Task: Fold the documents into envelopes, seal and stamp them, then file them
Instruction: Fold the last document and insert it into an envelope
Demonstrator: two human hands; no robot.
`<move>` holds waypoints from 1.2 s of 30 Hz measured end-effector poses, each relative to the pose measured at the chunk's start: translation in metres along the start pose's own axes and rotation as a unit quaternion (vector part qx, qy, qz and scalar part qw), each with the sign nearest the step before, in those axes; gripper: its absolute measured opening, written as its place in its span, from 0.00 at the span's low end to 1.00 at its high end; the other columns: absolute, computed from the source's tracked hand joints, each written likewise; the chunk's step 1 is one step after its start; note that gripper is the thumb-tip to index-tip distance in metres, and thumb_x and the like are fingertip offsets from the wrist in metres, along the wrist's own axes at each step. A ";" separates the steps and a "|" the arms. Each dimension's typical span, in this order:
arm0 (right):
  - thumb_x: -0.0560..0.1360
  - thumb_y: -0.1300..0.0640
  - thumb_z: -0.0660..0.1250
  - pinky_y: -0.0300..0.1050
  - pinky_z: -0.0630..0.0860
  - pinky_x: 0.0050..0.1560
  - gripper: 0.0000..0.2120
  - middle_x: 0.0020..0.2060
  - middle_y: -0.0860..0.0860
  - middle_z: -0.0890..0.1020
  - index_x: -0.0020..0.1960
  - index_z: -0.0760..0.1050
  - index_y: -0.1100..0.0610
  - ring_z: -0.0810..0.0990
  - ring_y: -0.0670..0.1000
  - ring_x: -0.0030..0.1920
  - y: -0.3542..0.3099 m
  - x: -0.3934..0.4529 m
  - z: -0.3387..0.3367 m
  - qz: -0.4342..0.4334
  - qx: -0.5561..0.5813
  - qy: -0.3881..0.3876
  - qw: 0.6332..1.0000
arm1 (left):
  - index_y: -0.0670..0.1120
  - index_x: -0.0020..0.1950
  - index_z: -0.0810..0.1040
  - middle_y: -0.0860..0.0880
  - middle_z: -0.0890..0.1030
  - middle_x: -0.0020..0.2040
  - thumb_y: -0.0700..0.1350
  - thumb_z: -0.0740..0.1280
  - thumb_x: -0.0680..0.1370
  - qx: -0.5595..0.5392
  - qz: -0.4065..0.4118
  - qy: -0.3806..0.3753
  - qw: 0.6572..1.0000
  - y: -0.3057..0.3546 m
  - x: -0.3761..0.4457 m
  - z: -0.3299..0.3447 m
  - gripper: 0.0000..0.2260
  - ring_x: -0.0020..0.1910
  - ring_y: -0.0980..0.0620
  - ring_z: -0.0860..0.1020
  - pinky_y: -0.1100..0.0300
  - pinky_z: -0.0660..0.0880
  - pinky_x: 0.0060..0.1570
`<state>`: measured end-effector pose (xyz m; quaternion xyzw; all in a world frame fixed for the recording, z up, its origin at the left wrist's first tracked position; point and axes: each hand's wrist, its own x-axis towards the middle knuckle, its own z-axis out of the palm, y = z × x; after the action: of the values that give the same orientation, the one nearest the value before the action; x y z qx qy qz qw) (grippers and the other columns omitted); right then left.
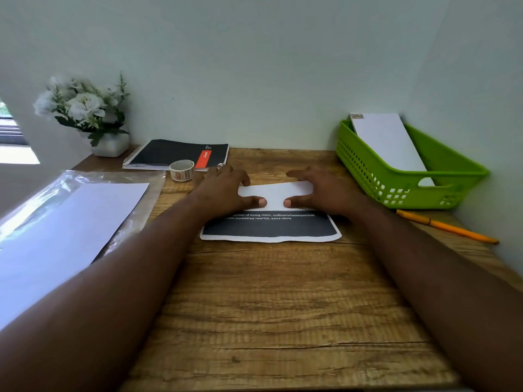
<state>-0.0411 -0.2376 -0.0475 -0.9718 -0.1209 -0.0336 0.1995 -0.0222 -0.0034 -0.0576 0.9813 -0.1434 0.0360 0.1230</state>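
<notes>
A printed document [271, 226] lies on the wooden desk [271, 306], its far part folded over so the white back [276, 192] faces up above a dark printed band with white text. My left hand [223, 190] and my right hand [328, 190] lie flat on the folded flap, thumbs pressing near its edge, fingers spread toward the far crease. A roll of stamps [181, 170] stands just left of my left hand. White envelopes [62, 236] lie on a clear plastic sleeve at the left. A green basket [407, 190] at the right holds one stamped white envelope [387, 142].
A black spiral notebook [175, 154] lies at the back, beside a white pot of white flowers [85, 114]. An orange pencil [447, 226] lies by the right wall in front of the basket. Walls close the desk behind and on the right.
</notes>
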 end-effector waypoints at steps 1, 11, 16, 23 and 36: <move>0.67 0.40 0.73 0.53 0.61 0.70 0.33 0.68 0.49 0.69 0.70 0.68 0.43 0.64 0.52 0.70 -0.001 0.000 -0.001 -0.008 0.014 0.016 1.000 | 0.58 0.64 0.71 0.48 0.68 0.70 0.71 0.64 0.69 -0.003 0.007 0.000 1.000 0.002 -0.001 -0.001 0.28 0.71 0.43 0.61 0.41 0.56 0.67; 0.69 0.57 0.73 0.52 0.63 0.54 0.06 0.46 0.46 0.81 0.45 0.79 0.51 0.75 0.52 0.54 -0.008 -0.003 -0.012 -0.146 0.014 0.307 0.940 | 0.52 0.52 0.83 0.51 0.82 0.50 0.44 0.67 0.76 0.004 0.144 0.331 0.933 0.032 -0.024 -0.022 0.08 0.56 0.46 0.76 0.44 0.54 0.62; 0.66 0.59 0.74 0.45 0.59 0.55 0.07 0.47 0.44 0.82 0.41 0.79 0.51 0.76 0.51 0.55 -0.003 -0.008 -0.015 -0.153 0.023 0.240 0.958 | 0.50 0.51 0.84 0.50 0.82 0.47 0.43 0.67 0.77 0.033 0.184 0.326 0.927 0.038 -0.031 -0.023 0.07 0.53 0.45 0.77 0.43 0.57 0.62; 0.68 0.61 0.73 0.43 0.73 0.55 0.10 0.49 0.47 0.83 0.41 0.76 0.48 0.79 0.47 0.52 0.003 -0.010 -0.015 -0.139 0.065 0.098 0.983 | 0.54 0.55 0.80 0.52 0.78 0.56 0.45 0.66 0.76 0.029 0.192 0.165 0.967 0.039 -0.029 -0.021 0.09 0.60 0.50 0.73 0.45 0.61 0.65; 0.72 0.46 0.68 0.47 0.71 0.59 0.16 0.59 0.44 0.76 0.60 0.76 0.44 0.73 0.45 0.58 -0.006 -0.007 0.002 -0.064 0.016 -0.025 0.998 | 0.57 0.65 0.72 0.51 0.70 0.67 0.56 0.59 0.79 -0.017 0.061 0.037 0.997 0.039 -0.004 0.018 0.15 0.69 0.48 0.65 0.43 0.60 0.65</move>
<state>-0.0489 -0.2331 -0.0475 -0.9593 -0.1881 -0.0204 0.2097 -0.0370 -0.0429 -0.0665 0.9665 -0.1987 0.0776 0.1426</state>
